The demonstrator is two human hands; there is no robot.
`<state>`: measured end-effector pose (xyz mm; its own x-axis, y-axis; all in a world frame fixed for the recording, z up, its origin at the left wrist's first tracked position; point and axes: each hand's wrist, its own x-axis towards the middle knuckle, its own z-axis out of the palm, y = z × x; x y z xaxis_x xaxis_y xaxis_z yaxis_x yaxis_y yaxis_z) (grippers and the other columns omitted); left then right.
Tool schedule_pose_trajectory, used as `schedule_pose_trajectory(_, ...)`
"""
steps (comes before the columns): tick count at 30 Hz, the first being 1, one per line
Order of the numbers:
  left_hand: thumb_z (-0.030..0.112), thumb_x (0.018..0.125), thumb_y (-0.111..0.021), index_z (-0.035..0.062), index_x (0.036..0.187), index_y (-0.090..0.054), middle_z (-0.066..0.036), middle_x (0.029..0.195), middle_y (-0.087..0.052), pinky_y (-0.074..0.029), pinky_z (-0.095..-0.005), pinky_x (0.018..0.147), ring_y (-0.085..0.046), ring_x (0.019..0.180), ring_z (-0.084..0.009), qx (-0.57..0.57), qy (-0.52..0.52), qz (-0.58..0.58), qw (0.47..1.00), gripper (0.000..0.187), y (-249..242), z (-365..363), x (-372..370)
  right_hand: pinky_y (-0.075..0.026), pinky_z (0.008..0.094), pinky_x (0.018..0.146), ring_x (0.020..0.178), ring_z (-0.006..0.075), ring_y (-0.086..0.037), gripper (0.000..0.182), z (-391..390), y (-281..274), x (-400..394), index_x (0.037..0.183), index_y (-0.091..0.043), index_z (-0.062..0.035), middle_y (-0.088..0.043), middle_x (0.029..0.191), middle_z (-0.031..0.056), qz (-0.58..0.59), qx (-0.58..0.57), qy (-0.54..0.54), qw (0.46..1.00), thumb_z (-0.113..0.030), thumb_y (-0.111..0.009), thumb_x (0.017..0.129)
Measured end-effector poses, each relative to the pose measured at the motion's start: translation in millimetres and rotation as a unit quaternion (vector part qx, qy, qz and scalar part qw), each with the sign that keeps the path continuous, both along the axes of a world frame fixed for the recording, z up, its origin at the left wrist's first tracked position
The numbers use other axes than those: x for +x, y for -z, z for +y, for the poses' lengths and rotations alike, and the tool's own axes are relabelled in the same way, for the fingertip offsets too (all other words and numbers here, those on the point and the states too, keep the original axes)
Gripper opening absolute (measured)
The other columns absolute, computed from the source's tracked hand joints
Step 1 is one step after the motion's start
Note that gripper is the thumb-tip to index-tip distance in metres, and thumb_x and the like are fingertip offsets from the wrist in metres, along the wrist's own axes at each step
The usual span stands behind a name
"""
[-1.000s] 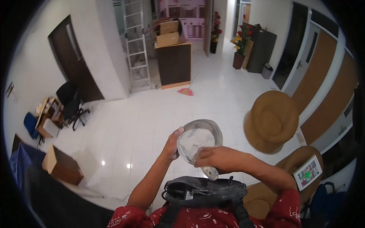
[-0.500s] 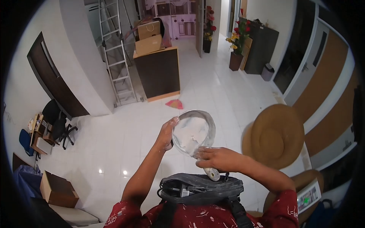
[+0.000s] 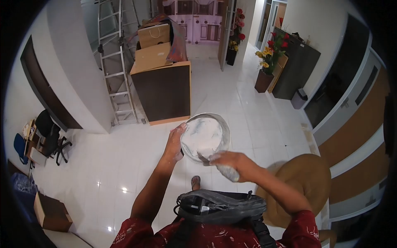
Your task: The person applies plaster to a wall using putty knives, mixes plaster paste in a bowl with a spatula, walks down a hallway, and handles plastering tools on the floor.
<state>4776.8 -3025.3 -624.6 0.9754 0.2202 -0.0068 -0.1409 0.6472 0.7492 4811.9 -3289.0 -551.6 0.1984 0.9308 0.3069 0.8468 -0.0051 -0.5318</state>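
My left hand (image 3: 174, 141) grips the left side of a round, grey-white bucket (image 3: 226, 136), tilted so its inside faces me. White putty (image 3: 202, 134) lies in it, with a rough, smeared surface. My right hand (image 3: 234, 164) is closed round the pale, smeared handle of a putty knife (image 3: 227, 172). The knife's blade reaches over the near rim into the putty, and part of it is hidden by my fingers. A grey waist bag (image 3: 221, 206) sits at my front, below both hands.
A dark counter (image 3: 162, 91) carrying cardboard boxes stands ahead, with a ladder (image 3: 120, 66) beside it. Round brown seats (image 3: 300, 186) are at my right. Farther off are a flower pot (image 3: 264, 80), a dark cabinet (image 3: 295, 62) and a bin (image 3: 299, 99). An office chair (image 3: 53, 132) is at left.
The view has moved forward, so the counter and ladder look nearer. My foot now shows on the tiles. The pink item on the floor no longer shows. Both hands keep their hold.
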Motion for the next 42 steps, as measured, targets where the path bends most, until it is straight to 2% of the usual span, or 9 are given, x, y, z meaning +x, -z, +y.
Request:
schedule_pose_trajectory(5,0.033,0.096,-0.056,0.0019,0.117,-0.058,-0.006,0.115,-0.061,-0.047,-0.0338,0.096,-0.058,0.107,-0.0164,-0.007,0.041,-0.007,0.999,0.037,-6,52,155,-0.046,0.0415,0.102,0.117,0.0364,-0.058,0.055,49,-26,146,0.121,-0.062,-0.0095,-0.063,0.123,0.0115,0.040,-0.011,0.017,0.999,0.002,-0.069,0.067)
schedule_pose_trajectory(8,0.032,0.096,-0.056,0.0020,0.115,-0.058,-0.006,0.111,-0.061,-0.046,-0.0332,0.094,-0.058,0.102,-0.0154,0.118,0.019,-0.008,0.993,0.036,-12,80,250,-0.047,0.0404,0.101,0.117,0.0359,-0.057,0.058,73,-50,230,0.121,-0.061,-0.0096,-0.062,0.123,0.0140,-0.006,0.017,0.037,0.999,0.002,-0.071,0.066)
schedule_pose_trajectory(17,0.030,0.097,-0.054,0.0026,0.111,-0.059,-0.004,0.104,-0.061,-0.047,-0.0309,0.092,-0.058,0.099,-0.0140,0.039,0.069,-0.027,0.997,0.031,-39,121,455,-0.046,0.0405,0.102,0.120,0.0334,-0.056,0.061,115,-33,446,0.121,-0.062,-0.0092,-0.063,0.124,0.0111,0.040,-0.056,0.000,0.998,0.005,-0.072,0.062)
schedule_pose_trajectory(21,0.031,0.098,-0.052,0.0008,0.117,-0.058,-0.006,0.107,-0.062,-0.049,-0.0317,0.090,-0.061,0.097,-0.0154,0.064,0.040,-0.009,0.997,0.036,-22,138,569,-0.048,0.0403,0.098,0.114,0.0347,-0.059,0.054,124,-31,583,0.119,-0.063,-0.0069,-0.065,0.118,0.0148,-0.007,0.061,0.054,0.997,0.006,-0.069,0.068)
schedule_pose_trajectory(25,0.032,0.098,-0.051,-0.0002,0.123,-0.055,-0.008,0.111,-0.061,-0.050,-0.0325,0.090,-0.061,0.097,-0.0166,0.125,-0.009,-0.007,0.992,0.041,-55,141,670,-0.049,0.0393,0.096,0.110,0.0347,-0.063,0.047,146,-26,717,0.119,-0.063,-0.0066,-0.066,0.115,0.0160,-0.011,0.146,0.079,0.986,0.005,-0.067,0.073)
schedule_pose_trajectory(30,0.030,0.097,-0.052,-0.0008,0.125,-0.053,-0.008,0.110,-0.060,-0.049,-0.0324,0.089,-0.060,0.098,-0.0166,0.096,-0.107,-0.012,0.990,0.042,-62,161,791,-0.049,0.0376,0.097,0.109,0.0303,-0.064,0.042,182,-12,825,0.117,-0.064,-0.0071,-0.067,0.114,0.0152,0.053,0.110,0.046,0.991,0.003,-0.066,0.077)
schedule_pose_trajectory(34,0.028,0.096,-0.053,-0.0009,0.124,-0.055,-0.008,0.109,-0.059,-0.048,-0.0317,0.089,-0.058,0.099,-0.0161,0.138,-0.113,-0.019,0.984,0.040,-70,188,874,-0.052,0.0313,0.086,0.094,0.0212,-0.069,0.030,216,-30,932,0.109,-0.067,-0.0020,-0.071,0.104,0.0134,0.103,0.185,0.110,0.971,0.004,-0.065,0.079)
schedule_pose_trajectory(37,0.028,0.096,-0.054,-0.0015,0.122,-0.056,-0.008,0.110,-0.060,-0.046,-0.0319,0.089,-0.057,0.100,-0.0163,0.131,-0.117,-0.035,0.984,0.039,-51,218,952,-0.051,0.0294,0.085,0.098,0.0179,-0.067,0.032,242,-34,1019,0.113,-0.064,-0.0040,-0.069,0.107,0.0095,0.092,0.175,0.174,0.965,0.002,-0.064,0.082)
schedule_pose_trajectory(42,0.028,0.096,-0.055,-0.0039,0.127,-0.055,-0.009,0.115,-0.060,-0.043,-0.0317,0.093,-0.055,0.106,-0.0168,0.108,-0.119,-0.080,0.984,0.044,-34,288,1086,-0.052,0.0299,0.084,0.096,0.0178,-0.065,0.032,299,-7,1142,0.118,-0.057,0.0006,-0.066,0.106,0.0095,0.287,0.229,0.255,0.894,-0.001,-0.064,0.086)
